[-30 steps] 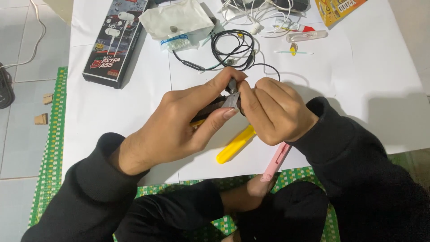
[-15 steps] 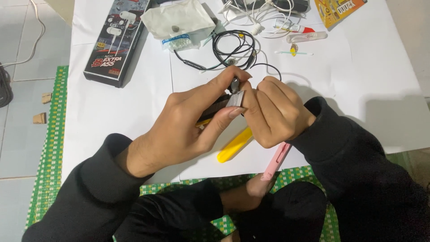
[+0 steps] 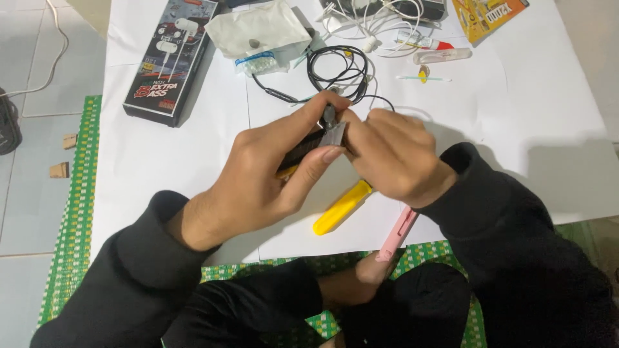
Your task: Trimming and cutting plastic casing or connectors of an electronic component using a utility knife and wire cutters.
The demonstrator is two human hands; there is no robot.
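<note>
1. A person seated at a low bench (image 3: 161,154) covered in white paper works a small tool over a thin black cable (image 3: 338,71). The left hand (image 3: 258,180) grips a dark-handled cutting tool (image 3: 309,145) whose metal tip pokes out between the two hands.

2. The left hand's fingers (image 3: 303,125) are clenched around the tool's handle, with the thumb pressed against its lower side. The right hand (image 3: 393,154) is curled tight at the tool's tip, thumb and forefinger pinching something small there; what exactly they pinch is hidden by the knuckles.

3. The cable lies coiled just beyond the hands, and one strand runs down toward the tool's tip, so the end being worked appears to sit between the two thumbs.

4. Judged from the pose, the step in hand looks like trimming or stripping the cable's end. A next move would call for steady, light pressure and a firm pinch so that the fine wire does not slip or snap.

5. A yellow tool (image 3: 342,207) and a pink one (image 3: 396,233) lie on the paper just below the hands. A black earphone box (image 3: 171,55), a crumpled white plastic bag (image 3: 261,29), white cables (image 3: 374,16) and a cotton swab (image 3: 422,77) sit farther up the bench.
</note>
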